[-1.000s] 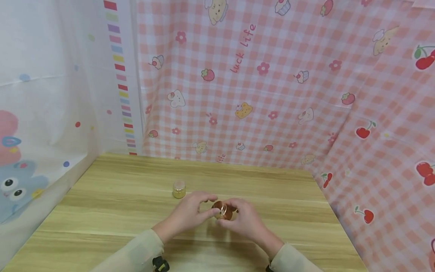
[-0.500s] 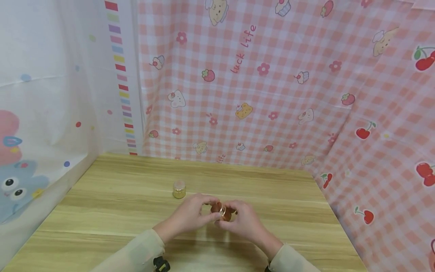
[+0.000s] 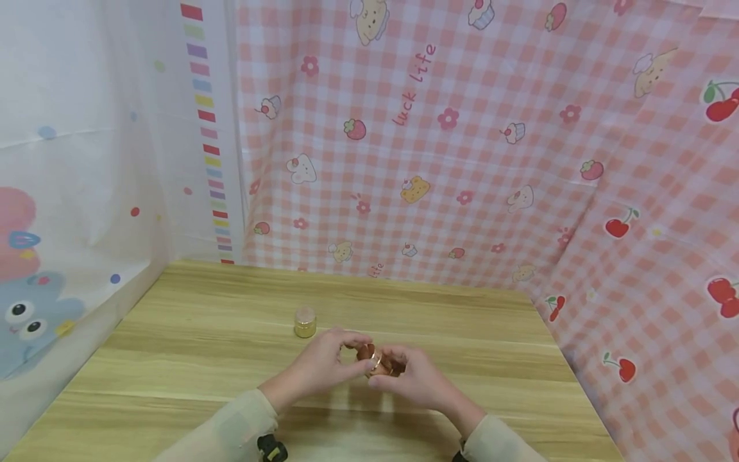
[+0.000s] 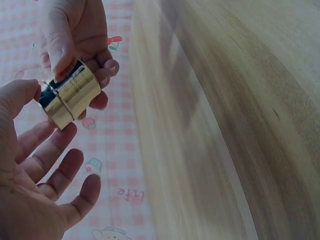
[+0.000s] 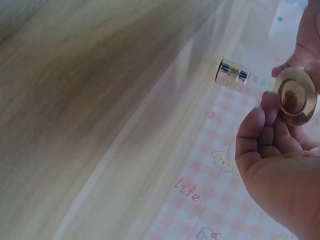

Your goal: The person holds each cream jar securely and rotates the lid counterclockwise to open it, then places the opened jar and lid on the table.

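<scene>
A small, shiny gold cylindrical jar [image 3: 378, 362] with a seam around its middle is held in the air between both hands over the table. My left hand [image 3: 323, 367] pinches its left end between thumb and fingertips, while the other fingers spread loosely in the left wrist view. Gripping the opposite end is my right hand [image 3: 424, 380], its thumb lying along the jar [image 4: 75, 97] with fingers curled behind. The right wrist view shows the jar's round end face [image 5: 295, 97] with a recessed ring. A second gold jar [image 3: 305, 323] stands upright beyond the left hand.
The wood-grain table [image 3: 219, 346] extends around the hands. A pink checked cloth [image 3: 381, 147] hangs behind it and on the right, and a white printed cloth [image 3: 86, 160] hangs on the left. A black wrist strap [image 3: 271, 448] sits by the left sleeve.
The held jar has tilted slightly and its right end now sits a little lower. Fingers of the right hand have shifted slightly on it; the left hand stays nearly in place.
</scene>
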Demonstrator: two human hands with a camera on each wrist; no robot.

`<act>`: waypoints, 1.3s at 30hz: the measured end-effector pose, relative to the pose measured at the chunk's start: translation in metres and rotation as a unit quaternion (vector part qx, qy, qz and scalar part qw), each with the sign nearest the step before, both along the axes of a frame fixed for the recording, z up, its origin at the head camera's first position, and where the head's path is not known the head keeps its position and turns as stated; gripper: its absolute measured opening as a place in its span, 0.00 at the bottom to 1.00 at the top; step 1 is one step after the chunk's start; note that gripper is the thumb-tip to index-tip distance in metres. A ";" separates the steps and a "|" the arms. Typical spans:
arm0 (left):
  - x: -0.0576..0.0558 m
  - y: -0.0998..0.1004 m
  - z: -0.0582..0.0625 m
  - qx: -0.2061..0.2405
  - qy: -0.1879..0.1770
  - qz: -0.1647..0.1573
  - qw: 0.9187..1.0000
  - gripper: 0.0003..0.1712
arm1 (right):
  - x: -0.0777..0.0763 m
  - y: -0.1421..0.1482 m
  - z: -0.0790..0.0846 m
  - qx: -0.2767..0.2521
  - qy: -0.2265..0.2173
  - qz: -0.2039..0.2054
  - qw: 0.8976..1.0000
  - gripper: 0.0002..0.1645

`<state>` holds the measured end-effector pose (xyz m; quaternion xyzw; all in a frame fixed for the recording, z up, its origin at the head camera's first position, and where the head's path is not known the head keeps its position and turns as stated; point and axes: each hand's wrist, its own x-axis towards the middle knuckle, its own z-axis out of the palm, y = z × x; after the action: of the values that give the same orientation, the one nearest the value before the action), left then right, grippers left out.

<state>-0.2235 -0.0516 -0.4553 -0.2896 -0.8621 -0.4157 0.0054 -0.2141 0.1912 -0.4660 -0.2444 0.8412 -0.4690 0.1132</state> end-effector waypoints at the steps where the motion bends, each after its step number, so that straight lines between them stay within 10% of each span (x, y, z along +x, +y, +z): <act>1: 0.000 -0.001 0.000 0.002 -0.004 -0.003 1.000 0.24 | 0.000 0.001 0.000 -0.004 -0.004 0.003 1.000 0.12; 9: -0.003 -0.001 0.002 -0.019 0.019 -0.053 0.998 0.14 | 0.002 0.002 0.002 -0.004 -0.004 -0.020 1.000 0.15; 24: 0.001 0.005 0.002 -0.019 0.059 -0.020 0.998 0.20 | 0.007 -0.003 0.001 0.002 0.071 -0.035 0.997 0.06; 39: 0.006 0.010 0.003 -0.041 0.086 -0.005 0.995 0.25 | 0.010 -0.009 0.001 0.000 0.113 -0.059 0.992 0.22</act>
<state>-0.2178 -0.0420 -0.4526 -0.3287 -0.8732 -0.3539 0.0653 -0.2040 0.1819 -0.4652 -0.2459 0.8613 -0.4445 -0.0105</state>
